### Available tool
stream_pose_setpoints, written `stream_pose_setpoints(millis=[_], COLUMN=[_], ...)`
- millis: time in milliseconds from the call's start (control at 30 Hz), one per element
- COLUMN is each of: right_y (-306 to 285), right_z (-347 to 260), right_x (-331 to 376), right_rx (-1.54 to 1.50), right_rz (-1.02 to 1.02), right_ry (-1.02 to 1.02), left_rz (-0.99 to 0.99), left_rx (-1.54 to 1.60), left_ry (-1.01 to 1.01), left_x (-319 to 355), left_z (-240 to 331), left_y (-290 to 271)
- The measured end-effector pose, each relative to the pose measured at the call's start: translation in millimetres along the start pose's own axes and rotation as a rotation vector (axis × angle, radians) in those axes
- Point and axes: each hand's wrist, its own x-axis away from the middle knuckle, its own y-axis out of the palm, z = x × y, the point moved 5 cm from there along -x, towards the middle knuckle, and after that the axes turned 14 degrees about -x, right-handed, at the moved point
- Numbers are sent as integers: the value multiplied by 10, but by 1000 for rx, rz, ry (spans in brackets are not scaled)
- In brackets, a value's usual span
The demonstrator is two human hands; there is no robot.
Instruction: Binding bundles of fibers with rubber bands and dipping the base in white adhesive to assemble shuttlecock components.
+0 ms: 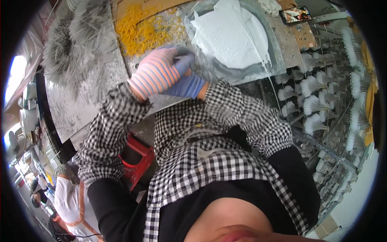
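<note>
Both forearms in black-and-white checked sleeves come up from the lower edge and meet over the middle of the grey, paint-spattered desk (80, 109). The left hand (155, 74), in a pink-and-blue striped knit glove, is curled into a loose fist, knuckles up, pressed against the right hand. The right hand (187, 78), in a blue-purple knit glove, is bent at the wrist with fingers folded in under the left. The two hands touch, clasped together; motion blur hides what is between them, so I cannot tell whether either one grips anything.

Just beyond the hands, toward the desk's far edge, lies one round grey basin of thick white paste (231, 36). One thin white wire or strand (268, 68) runs from its rim down toward the right. At the far-left part of the desk is one loose heap of small yellow rubber rings (139, 30), too many to count. At the left edge lie bundles of grey-white bristly needle branches (74, 44), about three clumps. At the far-right corner is one phone with a lit screen (295, 14). To the right stands a metal rack of white-tipped brush-like tufts (314, 105), over a dozen. A red plastic stool (139, 159) sits below the desk. Another person in a white top (72, 205) is at lower left.
</note>
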Motion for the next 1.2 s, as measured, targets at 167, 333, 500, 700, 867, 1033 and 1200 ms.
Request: stream_pose_setpoints(millis=[167, 333, 500, 700, 867, 1033, 1200], right_y=[-638, -1699, -2111, -2168, -2013, -2072, -1988], right_z=[-4, 258, 653, 723, 719, 806, 868], right_x=[-14, 43, 352, 397, 391, 605, 478], right_rx=[40, 584, 344, 422, 363, 364, 289], right_rz=[-475, -501, -144, -146, -220, -148, -200], right_ry=[418, 940, 959, 933, 1113, 879, 887], left_rz=[90, -192, -125, -200, 724, 330, 382], left_rx=[-137, -138, -136, -138, -437, -267, -201], left_ry=[173, 140, 112, 113, -347, -266, -232], left_x=[-347, -1254, -1577, -1724, -1607, -1759, -1567], left_z=[503, 1117, 1309, 1311, 1259, 1343, 1296], left_y=[-171, -90, -61, 27, 602, 554, 473])
